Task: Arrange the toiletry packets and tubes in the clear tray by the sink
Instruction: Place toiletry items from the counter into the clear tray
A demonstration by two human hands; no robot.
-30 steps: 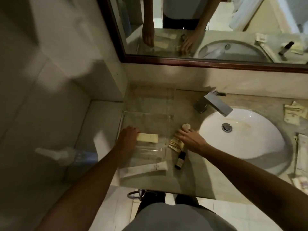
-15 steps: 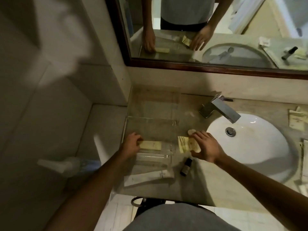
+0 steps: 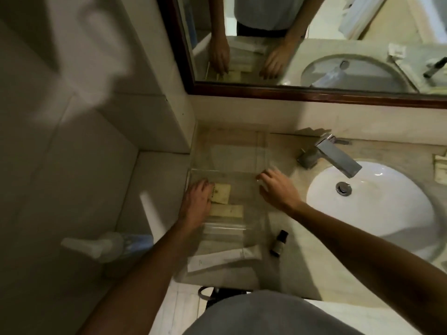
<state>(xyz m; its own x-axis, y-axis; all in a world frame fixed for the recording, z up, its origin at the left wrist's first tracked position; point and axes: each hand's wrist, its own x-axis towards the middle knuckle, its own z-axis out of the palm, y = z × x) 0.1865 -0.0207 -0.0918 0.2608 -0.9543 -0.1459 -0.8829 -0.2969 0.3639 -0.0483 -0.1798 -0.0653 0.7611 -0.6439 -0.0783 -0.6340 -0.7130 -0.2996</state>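
Observation:
The clear tray [image 3: 262,151] stands on the counter left of the sink. Two yellowish packets lie in it, a squarish packet [image 3: 222,193] and a long packet [image 3: 227,211] just nearer me. My left hand [image 3: 196,204] lies flat in the tray's left side, its fingers touching the packets' left ends. Over the tray's right wall, my right hand [image 3: 275,189] has spread fingers and holds nothing. A white tube [image 3: 223,259] lies at the tray's near end. A small dark bottle [image 3: 279,241] lies on the counter to the tray's right.
A chrome faucet [image 3: 331,153] overhangs the white sink [image 3: 375,213] on the right. More packets [image 3: 440,165] sit at the far right edge. A spray bottle [image 3: 104,245] stands on the low ledge to the left. The mirror [image 3: 314,44] runs along the back wall.
My right hand carried the squarish packet from the counter into the tray and let go of it. My left hand stayed at the long packet and now touches both.

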